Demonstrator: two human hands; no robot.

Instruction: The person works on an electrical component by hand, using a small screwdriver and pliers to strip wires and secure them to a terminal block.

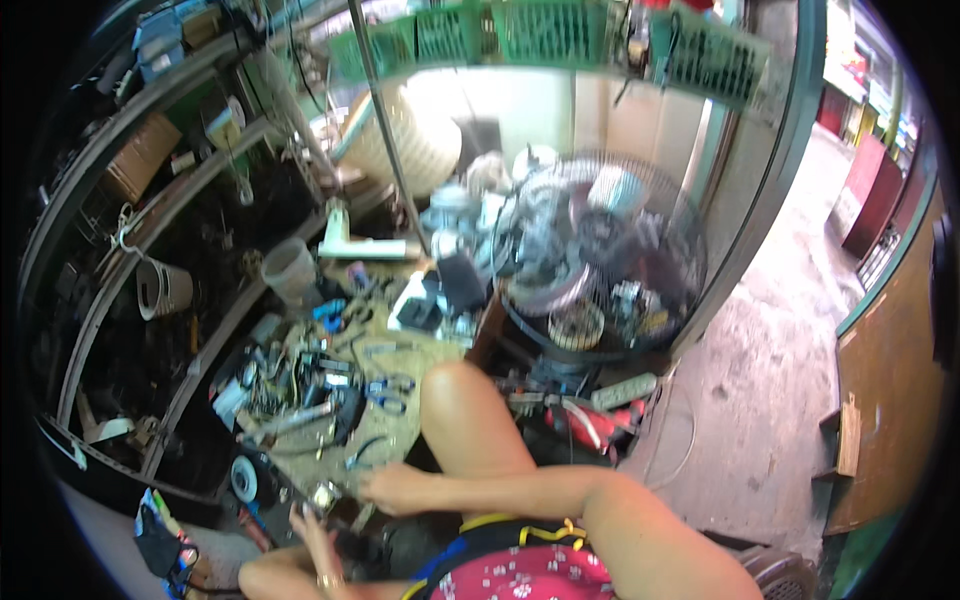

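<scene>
Silvery metal piece (pixel 325 495) sits just beyond the fingertips of the left hand (pixel 318 546), near the right hand (pixel 398 490); either hand's grip cannot be told. Behind: cluttered tan surface (pixel 437 352), round wire-caged fan (pixel 603 232).

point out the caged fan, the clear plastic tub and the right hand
Caged fan (pixel 602 234), head view: its dark hub.
Clear plastic tub (pixel 290 274), head view: its side wall.
Right hand (pixel 394 489), head view: back of the hand.
</scene>
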